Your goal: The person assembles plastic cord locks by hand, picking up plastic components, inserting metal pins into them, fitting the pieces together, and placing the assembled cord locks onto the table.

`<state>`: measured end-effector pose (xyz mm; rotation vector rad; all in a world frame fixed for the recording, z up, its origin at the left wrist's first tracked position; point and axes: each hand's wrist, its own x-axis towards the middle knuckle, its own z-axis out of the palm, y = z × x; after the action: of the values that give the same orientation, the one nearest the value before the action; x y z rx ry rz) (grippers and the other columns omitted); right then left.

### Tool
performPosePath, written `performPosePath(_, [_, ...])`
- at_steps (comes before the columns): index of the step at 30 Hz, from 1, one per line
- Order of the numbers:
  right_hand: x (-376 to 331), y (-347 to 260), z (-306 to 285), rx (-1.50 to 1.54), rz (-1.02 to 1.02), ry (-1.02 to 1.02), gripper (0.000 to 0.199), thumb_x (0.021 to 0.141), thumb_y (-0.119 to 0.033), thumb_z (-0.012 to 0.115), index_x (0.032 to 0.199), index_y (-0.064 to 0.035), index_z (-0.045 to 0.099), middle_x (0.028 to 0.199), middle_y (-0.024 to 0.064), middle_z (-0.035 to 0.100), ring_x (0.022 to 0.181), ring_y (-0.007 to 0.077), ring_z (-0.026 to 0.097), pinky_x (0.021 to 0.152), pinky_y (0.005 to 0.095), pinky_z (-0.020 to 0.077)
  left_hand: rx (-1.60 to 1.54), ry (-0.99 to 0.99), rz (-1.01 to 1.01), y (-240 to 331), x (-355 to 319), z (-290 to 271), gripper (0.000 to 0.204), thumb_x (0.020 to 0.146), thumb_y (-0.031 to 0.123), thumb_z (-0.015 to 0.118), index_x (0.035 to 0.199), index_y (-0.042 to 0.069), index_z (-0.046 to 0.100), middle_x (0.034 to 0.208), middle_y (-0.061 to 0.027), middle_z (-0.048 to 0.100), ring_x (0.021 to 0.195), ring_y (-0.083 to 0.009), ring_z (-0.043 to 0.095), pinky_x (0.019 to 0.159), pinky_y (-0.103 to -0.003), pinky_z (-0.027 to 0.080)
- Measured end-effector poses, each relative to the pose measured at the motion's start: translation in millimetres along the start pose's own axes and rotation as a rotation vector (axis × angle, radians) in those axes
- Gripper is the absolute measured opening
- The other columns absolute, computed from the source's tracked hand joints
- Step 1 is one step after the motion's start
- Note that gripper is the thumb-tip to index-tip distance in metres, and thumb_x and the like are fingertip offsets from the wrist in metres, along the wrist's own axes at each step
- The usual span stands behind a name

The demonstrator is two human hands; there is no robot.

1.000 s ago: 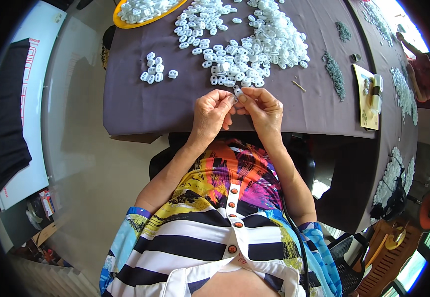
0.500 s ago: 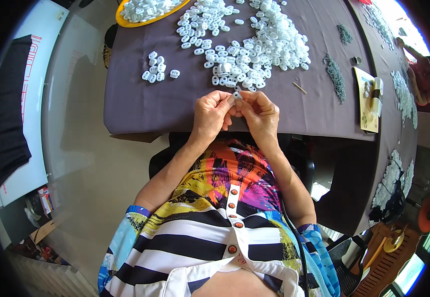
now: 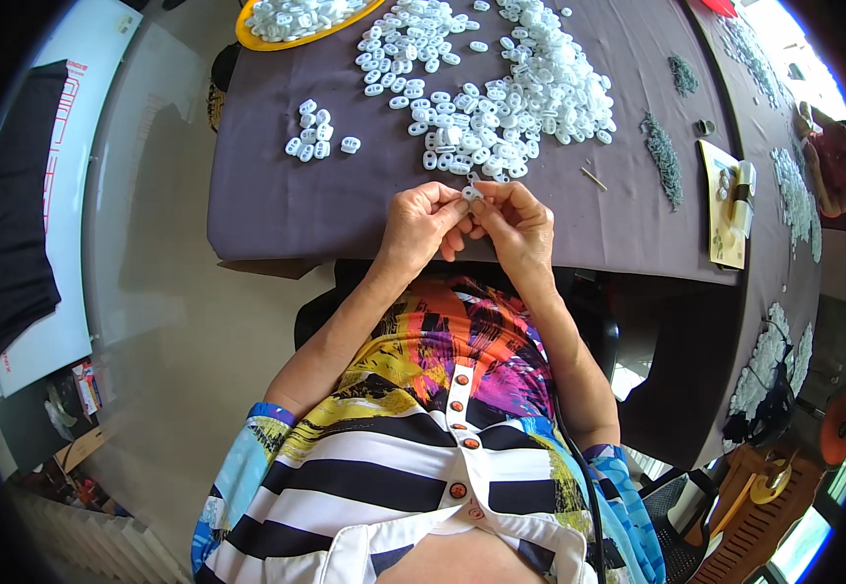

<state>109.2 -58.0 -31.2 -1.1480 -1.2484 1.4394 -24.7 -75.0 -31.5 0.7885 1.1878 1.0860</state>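
Note:
Above the near edge of the table, my hands meet fingertip to fingertip. Between them is a small white oval plastic cord lock (image 3: 472, 194) with two holes. My left hand (image 3: 413, 224) pinches its left side with thumb and forefinger. From the right, my right hand (image 3: 522, 232) pinches the same piece, its other fingers curled under. Just beyond the fingertips begins a large spread pile of similar white cord locks (image 3: 559, 92). To the left lies a small group of them (image 3: 322, 132), with one piece (image 3: 350, 145) slightly apart.
A dark grey cloth covers the table (image 3: 296, 209). Far left stands a yellow tray (image 3: 282, 45) full of white pieces. On the right lie two heaps of tiny grey-green parts (image 3: 664, 161), a thin stick (image 3: 594, 178), and a yellow card (image 3: 718, 219) with a clear tube on it.
Both hands keep their pinch on the cord lock, which now shows a little more between the fingertips. The whole view has shifted slightly.

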Motion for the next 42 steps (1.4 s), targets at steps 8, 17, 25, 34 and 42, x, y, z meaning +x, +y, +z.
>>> performPosePath(8, [1.9, -1.7, -6.4, 0.065, 0.009, -0.052, 0.012, 0.082, 0.000, 0.058, 0.094, 0.0019, 0.059, 0.070, 0.0011, 0.059, 0.059, 0.0053, 0.056, 0.053, 0.0176, 0.0455, -0.125, 0.033, -0.072, 1.5, -1.3, 3.6, 0.014, 0.085, 0.013, 0.058, 0.084, -0.001, 0.059, 0.059, -0.0035, 0.055, 0.036, -0.0032, 0.039, 0.031, -0.017, 0.025])
performPosePath(17, [0.5, -7.3, -9.8, -0.318, -0.233, -0.133, 0.027, 0.076, 0.002, 0.062, 0.101, 0.0010, 0.052, 0.089, 0.0041, 0.055, 0.080, 0.0093, 0.055, 0.066, 0.0224, 0.0502, -0.167, 0.079, -0.107, 11.5, -4.5, 5.1, 0.014, 0.082, 0.013, 0.061, 0.081, -0.001, 0.060, 0.055, -0.0003, 0.051, 0.036, -0.0012, 0.033, 0.032, -0.017, 0.020])
performPosePath(25, [6.1, -9.0, -12.4, -0.397, -0.313, -0.109, 0.031, 0.070, 0.002, 0.067, 0.098, 0.0002, 0.053, 0.089, 0.0064, 0.056, 0.079, 0.0119, 0.056, 0.063, 0.0242, 0.0514, -0.173, 0.117, -0.136, 14.6, -4.5, 11.5, 0.012, 0.082, 0.012, 0.060, 0.082, 0.000, 0.061, 0.050, 0.0069, 0.039, 0.038, 0.0004, 0.026, 0.034, -0.019, 0.016])
performPosePath(34, [7.0, -3.7, -13.2, -0.467, -0.400, -0.092, 0.029, 0.070, 0.001, 0.066, 0.097, 0.0002, 0.055, 0.084, 0.0089, 0.059, 0.071, 0.0142, 0.058, 0.059, 0.0248, 0.0517, -0.180, 0.007, -0.176, 13.5, -1.7, 4.5, 0.015, 0.084, 0.016, 0.058, 0.079, 0.003, 0.059, 0.051, 0.0064, 0.038, 0.037, 0.0002, 0.024, 0.033, -0.018, 0.017])
performPosePath(42, [5.7, -4.7, -13.3, -0.473, -0.426, -0.130, 0.028, 0.072, 0.002, 0.064, 0.099, 0.0002, 0.056, 0.085, 0.0090, 0.058, 0.067, 0.0144, 0.058, 0.058, 0.0252, 0.0501, -0.058, -0.027, -0.117, 10.7, 6.8, 0.6, 0.020, 0.086, 0.019, 0.057, 0.074, 0.003, 0.057, 0.049, 0.0041, 0.040, 0.035, -0.0013, 0.025, 0.031, -0.019, 0.017])
